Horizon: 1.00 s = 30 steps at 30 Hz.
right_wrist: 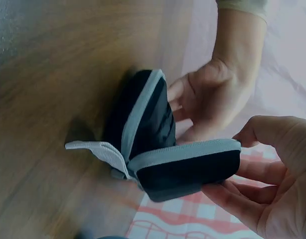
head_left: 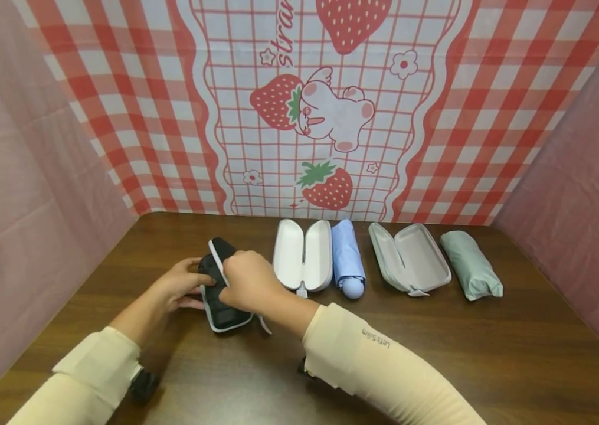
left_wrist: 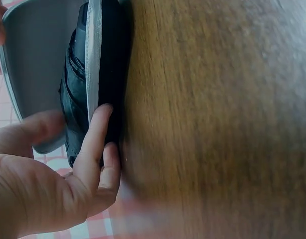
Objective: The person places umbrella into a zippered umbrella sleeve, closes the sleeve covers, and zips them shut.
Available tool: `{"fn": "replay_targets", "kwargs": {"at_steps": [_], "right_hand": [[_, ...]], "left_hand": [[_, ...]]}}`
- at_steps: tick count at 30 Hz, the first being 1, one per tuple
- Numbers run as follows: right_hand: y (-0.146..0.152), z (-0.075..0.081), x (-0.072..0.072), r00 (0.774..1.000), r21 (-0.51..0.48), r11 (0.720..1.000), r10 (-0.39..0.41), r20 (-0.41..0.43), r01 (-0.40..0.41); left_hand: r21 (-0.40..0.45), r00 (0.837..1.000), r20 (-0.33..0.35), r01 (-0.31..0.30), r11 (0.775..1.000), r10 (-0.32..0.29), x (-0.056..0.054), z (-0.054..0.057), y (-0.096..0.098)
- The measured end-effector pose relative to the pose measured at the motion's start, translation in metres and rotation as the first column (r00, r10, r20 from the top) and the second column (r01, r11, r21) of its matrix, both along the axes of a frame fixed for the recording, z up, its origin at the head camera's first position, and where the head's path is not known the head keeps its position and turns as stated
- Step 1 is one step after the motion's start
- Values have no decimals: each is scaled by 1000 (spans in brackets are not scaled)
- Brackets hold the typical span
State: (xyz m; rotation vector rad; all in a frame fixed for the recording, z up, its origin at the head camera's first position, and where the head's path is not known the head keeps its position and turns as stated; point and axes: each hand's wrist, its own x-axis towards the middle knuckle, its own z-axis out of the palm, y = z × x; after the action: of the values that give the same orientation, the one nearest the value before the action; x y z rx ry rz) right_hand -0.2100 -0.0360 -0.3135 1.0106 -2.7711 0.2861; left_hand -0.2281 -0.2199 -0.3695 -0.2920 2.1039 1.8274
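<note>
Left of the open white case (head_left: 319, 255), the black zip case (left_wrist: 114, 55) stands part-open around a black folded umbrella (left_wrist: 74, 107); the right hand (head_left: 250, 282) pinches its lid (right_wrist: 193, 174) with bent fingers, the left hand (head_left: 178, 286) loosely grips its rim (left_wrist: 93, 59), thumb and fingers spread

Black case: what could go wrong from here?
Snag: the black umbrella bulges above the zipper rim, so its fabric may catch if the lid comes down.
Pinch: the thumb of the left hand sits between lid and umbrella; it could get nipped if the right hand lets the lid drop.
</note>
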Motion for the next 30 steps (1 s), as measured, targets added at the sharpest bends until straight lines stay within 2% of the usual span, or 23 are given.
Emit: {"fn": "replay_targets", "kwargs": {"at_steps": [5,10,15,20,26,30], "right_hand": [[-11,-5,8,999,59,998,-14,-30,16],[-15,-10,11,1000,82,997,7,-8,-6],[-9,-10,7,997,12,1000,26,75,-27],[2,-13,-6,988,-69,997,-14,155,25],[8,-25,-11,962,-62,997,-31,271,50],[7,-31,-8,962,-60,997,-19,274,37]], "left_hand": [[13,999,20,25,1000,-25,-3,2,1],[-51,999,29,38,998,-37,-3,4,3],[-29,999,19,27,999,-26,-3,5,2],[2,998,17,53,999,-53,-5,4,1],[16,996,11,87,996,-87,-7,1,-3],[25,996,8,90,996,-91,-7,-1,-5]]}}
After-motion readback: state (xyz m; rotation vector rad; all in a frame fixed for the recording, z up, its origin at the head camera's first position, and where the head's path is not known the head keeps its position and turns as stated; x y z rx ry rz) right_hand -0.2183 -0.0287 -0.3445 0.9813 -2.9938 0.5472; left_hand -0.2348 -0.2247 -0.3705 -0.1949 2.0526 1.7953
